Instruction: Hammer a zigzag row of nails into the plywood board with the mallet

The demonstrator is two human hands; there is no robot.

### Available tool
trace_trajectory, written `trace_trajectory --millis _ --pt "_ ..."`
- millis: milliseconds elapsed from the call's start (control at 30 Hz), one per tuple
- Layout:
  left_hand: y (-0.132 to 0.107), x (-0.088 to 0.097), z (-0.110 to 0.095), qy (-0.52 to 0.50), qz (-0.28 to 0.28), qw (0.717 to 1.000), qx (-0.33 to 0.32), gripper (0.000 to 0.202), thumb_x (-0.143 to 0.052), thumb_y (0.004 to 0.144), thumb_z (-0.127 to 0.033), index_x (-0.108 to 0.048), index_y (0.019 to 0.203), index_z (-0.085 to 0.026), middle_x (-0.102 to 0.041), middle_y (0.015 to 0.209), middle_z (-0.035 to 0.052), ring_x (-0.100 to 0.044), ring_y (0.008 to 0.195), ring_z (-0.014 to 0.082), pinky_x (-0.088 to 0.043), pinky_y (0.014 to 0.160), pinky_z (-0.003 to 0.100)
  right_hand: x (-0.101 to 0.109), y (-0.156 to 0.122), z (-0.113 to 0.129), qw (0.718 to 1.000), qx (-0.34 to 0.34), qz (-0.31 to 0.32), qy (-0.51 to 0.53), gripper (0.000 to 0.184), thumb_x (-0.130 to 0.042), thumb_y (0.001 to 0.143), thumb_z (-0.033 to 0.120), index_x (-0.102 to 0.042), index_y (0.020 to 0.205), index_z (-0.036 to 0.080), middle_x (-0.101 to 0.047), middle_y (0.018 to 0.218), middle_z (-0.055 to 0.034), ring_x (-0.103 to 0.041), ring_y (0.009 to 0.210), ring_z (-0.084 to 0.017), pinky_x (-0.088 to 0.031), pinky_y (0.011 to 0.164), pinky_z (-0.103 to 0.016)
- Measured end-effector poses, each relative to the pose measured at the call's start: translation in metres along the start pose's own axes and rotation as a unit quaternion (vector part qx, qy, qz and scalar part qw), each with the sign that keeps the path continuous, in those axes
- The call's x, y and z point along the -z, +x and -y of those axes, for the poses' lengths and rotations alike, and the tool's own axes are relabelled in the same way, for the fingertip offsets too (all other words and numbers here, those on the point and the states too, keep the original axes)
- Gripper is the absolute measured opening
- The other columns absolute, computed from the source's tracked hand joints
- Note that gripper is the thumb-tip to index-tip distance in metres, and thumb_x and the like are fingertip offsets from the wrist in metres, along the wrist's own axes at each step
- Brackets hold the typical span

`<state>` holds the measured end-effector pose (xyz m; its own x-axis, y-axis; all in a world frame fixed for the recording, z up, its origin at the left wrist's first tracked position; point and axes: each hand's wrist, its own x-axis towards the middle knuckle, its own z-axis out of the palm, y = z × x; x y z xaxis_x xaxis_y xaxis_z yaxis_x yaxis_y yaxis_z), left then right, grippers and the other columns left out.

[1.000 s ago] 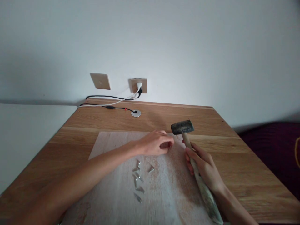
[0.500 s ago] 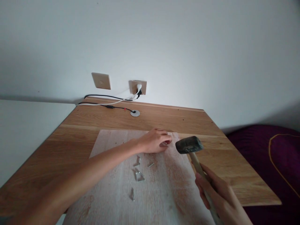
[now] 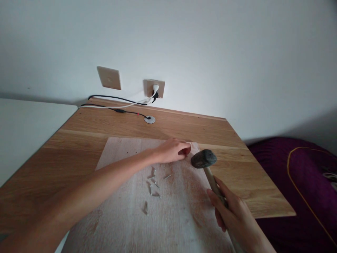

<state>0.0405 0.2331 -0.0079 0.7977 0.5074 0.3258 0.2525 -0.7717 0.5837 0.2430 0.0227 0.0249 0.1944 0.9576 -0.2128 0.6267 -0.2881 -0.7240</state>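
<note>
My right hand (image 3: 231, 214) grips the pale wooden handle of a mallet. The dark, blunt head of this mallet (image 3: 204, 159) is raised over the right edge of a whitish board (image 3: 179, 211), just right of my left hand. My left hand (image 3: 173, 150) lies near the far right corner of the board, thumb and fingers curled together. What sits in that pinch is too small and hidden to name. Several silvery nails or screws (image 3: 155, 183) are scattered on the board, nearer than my left hand.
The board lies on a wooden tabletop (image 3: 252, 168). Along the wall, black and white cables run to a socket (image 3: 155, 88), past a round cable grommet (image 3: 150, 119). To the left is a white surface (image 3: 31, 130); a purple cushioned thing (image 3: 273, 158) stands at the right.
The mallet head has shifted slightly left, closer to my left hand, and its angle has turned. My left hand stays at the board's far corner. The whole view has shifted a little.
</note>
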Motion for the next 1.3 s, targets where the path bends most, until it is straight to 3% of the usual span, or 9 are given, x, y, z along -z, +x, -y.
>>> trace_trajectory --millis 233,400,600,800,1033,1300 --pt "-0.001 -0.001 0.001 -0.032 -0.014 0.999 0.012 0.015 -0.064 0.09 -0.006 -0.069 0.093 -0.019 -0.078 0.097 0.0054 -0.072 0.092 0.0196 -0.048 0.084 0.031 0.012 0.006 -0.001 0.999 0.002 0.023 0.023 0.077 -0.051 0.104 0.063 -0.054 0.157 0.007 -0.044 0.041 0.0132 -0.04 0.033 -0.014 -0.035 0.039 -0.026" --pt "-0.004 -0.003 0.002 -0.091 -0.028 0.995 0.04 0.029 -0.064 0.09 -0.004 -0.068 0.115 -0.018 -0.081 0.1 0.0059 -0.074 0.091 0.0187 -0.051 0.084 0.031 0.021 0.01 0.012 1.0 0.026 0.0 0.009 0.073 -0.052 0.105 0.061 -0.057 0.155 0.007 -0.043 0.045 0.0128 -0.043 0.037 -0.014 -0.037 0.044 -0.027" --pt "-0.005 -0.003 0.003 -0.122 -0.02 0.991 0.045 0.044 -0.064 0.091 -0.004 -0.064 0.132 -0.018 -0.083 0.105 0.0067 -0.077 0.092 0.0184 -0.053 0.087 0.03 0.014 0.012 0.031 0.998 0.055 -0.026 -0.023 0.068 -0.054 0.103 0.061 -0.065 0.148 0.012 -0.048 0.046 0.0107 -0.05 0.036 -0.016 -0.042 0.043 -0.028" --pt "-0.003 -0.003 0.002 -0.117 -0.029 0.991 0.054 0.045 -0.068 0.088 -0.006 -0.067 0.131 -0.018 -0.083 0.111 0.0093 -0.078 0.098 0.0211 -0.054 0.087 0.031 0.011 0.023 0.017 0.994 0.093 0.007 -0.057 0.07 -0.049 0.105 0.062 -0.064 0.15 0.01 -0.048 0.043 0.0101 -0.05 0.035 -0.018 -0.04 0.04 -0.028" --pt "-0.001 -0.003 0.002 -0.108 -0.019 0.992 0.059 0.042 -0.071 0.09 -0.009 -0.068 0.13 -0.019 -0.083 0.103 0.0068 -0.077 0.09 0.0195 -0.054 0.084 0.03 0.012 0.019 0.023 0.996 0.076 0.002 -0.048 0.063 -0.049 0.106 0.058 -0.064 0.147 0.012 -0.05 0.047 0.0104 -0.052 0.038 -0.018 -0.042 0.045 -0.029" --pt "-0.001 -0.004 0.003 -0.114 -0.021 0.992 0.058 0.044 -0.069 0.09 -0.006 -0.069 0.132 -0.019 -0.084 0.104 0.0067 -0.078 0.093 0.0198 -0.054 0.086 0.03 0.011 0.025 0.021 0.995 0.069 0.019 -0.066 0.074 -0.045 0.101 0.062 -0.061 0.144 0.003 -0.049 0.044 0.0101 -0.053 0.034 -0.019 -0.044 0.042 -0.031"
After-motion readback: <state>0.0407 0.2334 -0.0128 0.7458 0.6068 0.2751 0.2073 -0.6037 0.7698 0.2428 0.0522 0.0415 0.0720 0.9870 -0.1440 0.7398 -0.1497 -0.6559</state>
